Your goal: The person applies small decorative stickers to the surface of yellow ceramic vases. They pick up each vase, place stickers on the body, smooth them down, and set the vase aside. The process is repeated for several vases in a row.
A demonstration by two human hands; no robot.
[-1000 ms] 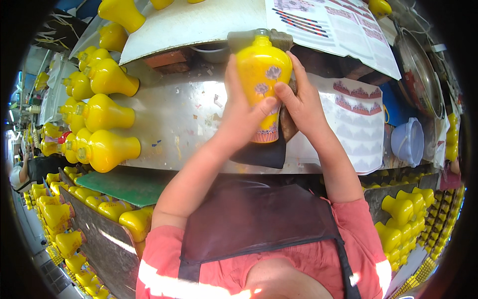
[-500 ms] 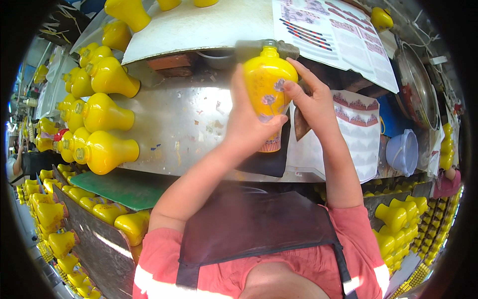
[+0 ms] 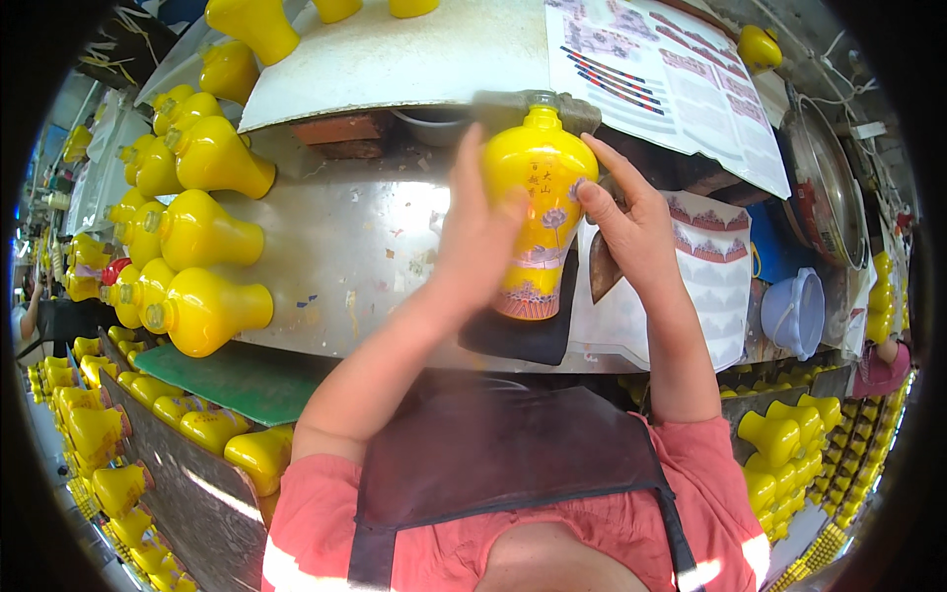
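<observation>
Looks like the decorating or checking stage to me: yellow bottle [image 3: 538, 163] over the worktop [image 3: 335, 237], neck pointing away, base by a dark cloth [image 3: 523, 343]. Right hand [image 3: 631, 222] has fingers part-curled, holding its side; left hand [image 3: 481, 237] is blurred, can't tell its grip. Next move probably calls for steady support, gentle on the flowers [image 3: 553, 218].
</observation>
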